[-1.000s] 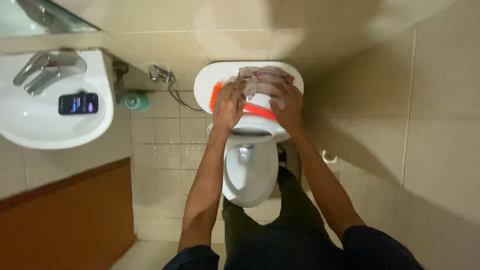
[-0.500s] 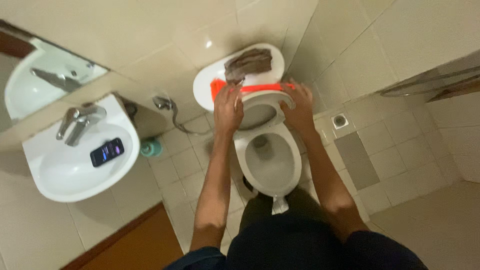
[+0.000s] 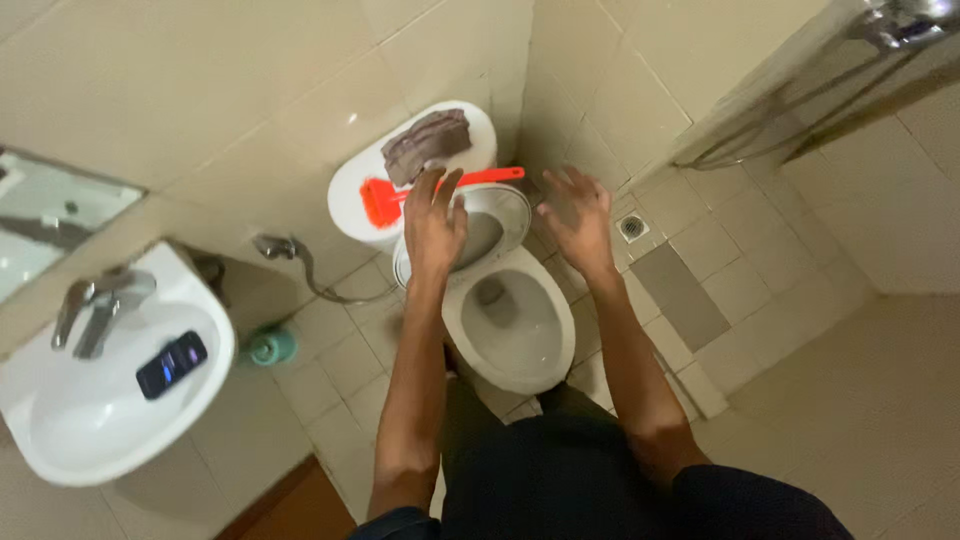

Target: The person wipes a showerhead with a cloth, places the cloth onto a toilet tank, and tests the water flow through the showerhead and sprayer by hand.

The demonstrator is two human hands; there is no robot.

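Just beyond the fingertips of the left hand [image 3: 435,225], a bright orange plastic brush with a long straight handle [image 3: 440,187] is lying flat across the front edge of the white ceramic toilet cistern lid [image 3: 352,185]. Its long axis is running crosswise to both forearms, with the broad head sitting to the left of the left hand and the handle tip pointing toward the gap between the hands, ending nearer the right hand [image 3: 578,215]. The left hand is the closer of the two: it is hovering with its fingers spread and slightly curled, overlapping the middle of the handle in the view, though whether it is actually touching the handle cannot be told. The right hand is hanging open and empty, fingers splayed, off to the right of the raised white toilet lid [image 3: 492,225] and apart from everything. Behind the brush, farther from the hands, a folded grey-brown cloth [image 3: 428,142] is resting on the cistern lid. Below the hands, toward the person's body, the white toilet bowl [image 3: 512,322] is standing open.
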